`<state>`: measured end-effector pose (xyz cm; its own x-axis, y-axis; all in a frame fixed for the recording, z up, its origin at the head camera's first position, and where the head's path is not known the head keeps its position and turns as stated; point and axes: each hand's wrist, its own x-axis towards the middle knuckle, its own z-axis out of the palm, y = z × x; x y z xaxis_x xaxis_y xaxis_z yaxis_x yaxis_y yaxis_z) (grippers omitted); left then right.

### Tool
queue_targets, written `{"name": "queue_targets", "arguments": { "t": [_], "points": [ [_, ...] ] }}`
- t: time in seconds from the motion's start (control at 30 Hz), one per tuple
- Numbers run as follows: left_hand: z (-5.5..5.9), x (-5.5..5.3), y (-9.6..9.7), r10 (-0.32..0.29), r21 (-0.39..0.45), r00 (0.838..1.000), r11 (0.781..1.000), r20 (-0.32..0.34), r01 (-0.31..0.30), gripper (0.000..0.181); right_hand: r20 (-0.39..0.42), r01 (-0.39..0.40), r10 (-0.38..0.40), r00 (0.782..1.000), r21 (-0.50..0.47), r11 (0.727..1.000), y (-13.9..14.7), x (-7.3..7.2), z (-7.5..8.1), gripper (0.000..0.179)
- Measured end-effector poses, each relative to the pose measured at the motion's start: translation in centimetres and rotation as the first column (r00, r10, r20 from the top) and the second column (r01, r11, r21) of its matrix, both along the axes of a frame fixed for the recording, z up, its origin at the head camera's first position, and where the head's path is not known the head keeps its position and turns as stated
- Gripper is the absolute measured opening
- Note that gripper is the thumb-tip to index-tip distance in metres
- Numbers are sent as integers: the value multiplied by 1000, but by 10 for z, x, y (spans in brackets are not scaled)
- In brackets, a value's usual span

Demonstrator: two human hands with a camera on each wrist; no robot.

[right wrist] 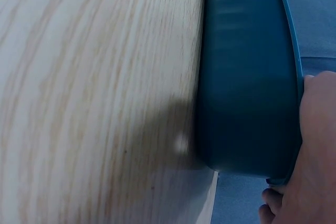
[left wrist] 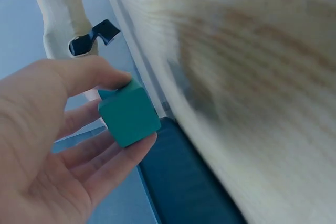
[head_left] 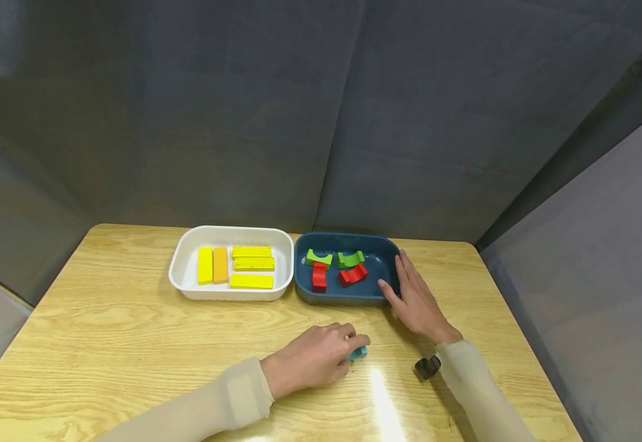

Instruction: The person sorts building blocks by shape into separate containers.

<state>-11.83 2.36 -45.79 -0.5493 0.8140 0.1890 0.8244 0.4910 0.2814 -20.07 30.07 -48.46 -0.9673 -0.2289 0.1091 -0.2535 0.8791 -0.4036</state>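
Observation:
My left hand (head_left: 315, 359) is low over the table's front middle and pinches a teal block (head_left: 357, 353) between thumb and fingers. In the left wrist view, a square face of that teal block (left wrist: 129, 115) is turned to the camera; the fingers hide part of it. My right hand (head_left: 417, 301) holds the right front corner of a dark blue tray (head_left: 348, 301), the thumb over the rim and the fingers along the right end. Two green arch blocks (head_left: 351, 260) and two red arch blocks (head_left: 319, 277) lie inside this tray.
Left of the blue tray stands a white tray (head_left: 232, 294) holding several yellow blocks (head_left: 251, 282) and an orange block (head_left: 220, 264). Both trays are near the back edge of the wooden table (head_left: 133, 331). Grey curtains (head_left: 215, 110) surround the table.

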Motion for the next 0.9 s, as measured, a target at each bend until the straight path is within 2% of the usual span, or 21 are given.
{"name": "queue_targets", "arguments": {
  "t": [0.13, 0.3, 0.5, 0.67, 0.9],
  "points": [
    [6, -4, -3, -15, 11, 1000, 1000, 6, 15, 45, 0, 0, 0, 1000, -3, 1000, 0, 0, 0, 87],
    [19, -11, -6, -22, 22, 1000, 1000, 20, 22, 49, 3, -4, 4, 1000, -3, 1000, 0, 0, 2, 87],
    [39, -22, -7, -26, 43, 999, 999, -46, 28, 48, -2, -11, 11, 1000, -11, 1000, 1, 0, 2, 87],
    [55, -35, -4, -5, 29, 997, 1000, -80, 8, 49, -5, -20, 20, 1000, -22, 1000, 2, 0, 1, 86],
    [69, -51, 2, 27, 24, 997, 999, -69, -26, 51, -7, -29, 29, 1000, -26, 999, 3, -1, 0, 85]
  ]
}}
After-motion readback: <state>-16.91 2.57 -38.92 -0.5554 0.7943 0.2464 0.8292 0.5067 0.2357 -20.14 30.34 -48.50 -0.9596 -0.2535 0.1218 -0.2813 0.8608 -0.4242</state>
